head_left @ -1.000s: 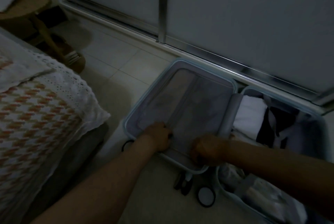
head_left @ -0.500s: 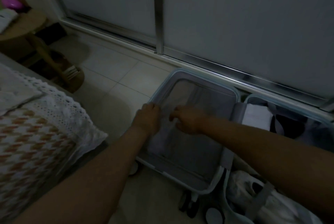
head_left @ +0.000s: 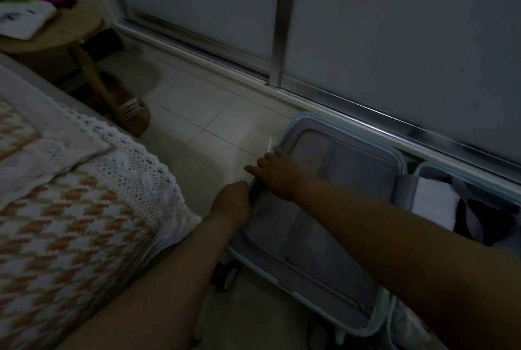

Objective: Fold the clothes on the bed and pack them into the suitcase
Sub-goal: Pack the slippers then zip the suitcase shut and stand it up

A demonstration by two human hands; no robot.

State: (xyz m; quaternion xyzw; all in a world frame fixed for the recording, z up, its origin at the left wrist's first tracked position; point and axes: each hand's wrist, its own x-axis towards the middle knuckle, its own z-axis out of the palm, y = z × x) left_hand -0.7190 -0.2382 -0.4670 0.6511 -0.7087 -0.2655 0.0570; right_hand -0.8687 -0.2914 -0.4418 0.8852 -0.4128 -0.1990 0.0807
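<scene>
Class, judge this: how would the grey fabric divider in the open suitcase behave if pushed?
The grey divider looks like thin, creased cloth, so it would probably dent and sag rather than resist. Its edges seem fastened to the suitcase rim, so it likely won't slide.

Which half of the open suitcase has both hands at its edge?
The half nearer the bed, closed over by a grey divider panel; the left hand and right hand are at its outer rim. The other half shows a white folded garment.

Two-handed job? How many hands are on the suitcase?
2: left hand at the left rim of the light-blue suitcase; right hand just beyond, by its far corner.
</scene>
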